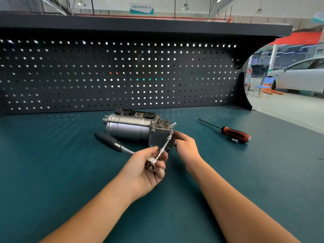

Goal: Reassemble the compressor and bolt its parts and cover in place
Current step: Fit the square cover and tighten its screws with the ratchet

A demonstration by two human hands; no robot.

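On the teal bench mat (52, 155), in front of the dark pegboard (70, 76), the ratchet (107, 139) comes first from the left. Its black handle points away to the left and lies low over the mat. It seems that the handle is not used as a lever now, so I judge that the bolt is being run in lightly, not yet tightened hard.

The compressor (129, 127) lies on its side in the middle of the mat, with the silver motor body to the left and the cover plate (158, 137) turned toward the person — this way the bolt holes face the tool.

The left hand (149, 167) has its fingers curled round the head of the ratchet. From there the thin extension bar (164, 146) goes up and right to the upper corner of the cover plate, where the socket end meets a bolt. Another bolt (173, 124) stands out at the top corner, apparently not yet driven in.

The right hand (185, 146) grips the right end of the compressor, thumb in front and fingers behind. Probably it keeps the body from rolling or turning with the tool.

Well apart to the right lies a screwdriver (235, 135) with a red and black handle, and a small socket (234, 140) just beside it — put aside but within reach.
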